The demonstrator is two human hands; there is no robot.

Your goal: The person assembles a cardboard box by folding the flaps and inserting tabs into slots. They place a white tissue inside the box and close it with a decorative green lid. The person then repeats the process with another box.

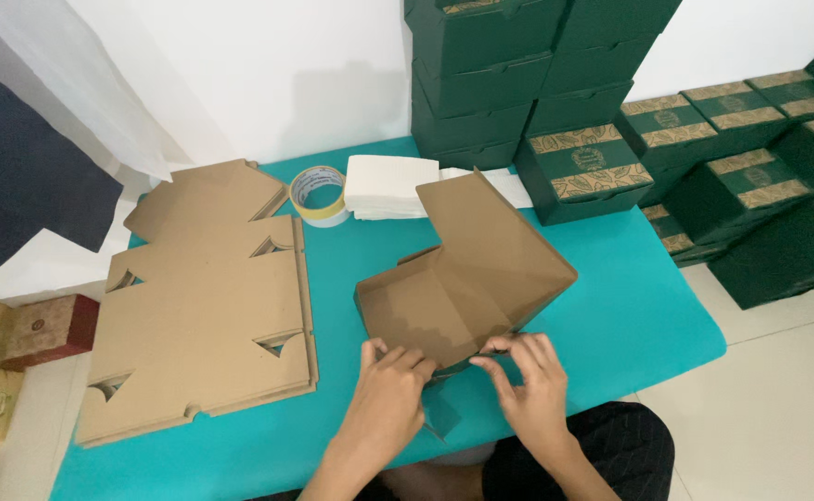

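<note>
Brown cardboard, half folded: we hold the box blank (467,278) at the near edge of the teal table (630,315), our left hand (390,394) and right hand (529,385) both pinching its near flap, close together. One side wall stands, but the lid panel is still open, tilted up and away toward the green boxes (583,172). Its long axis runs away from us, slanting right. A stack of flat blanks (203,306) waits at left.
</note>
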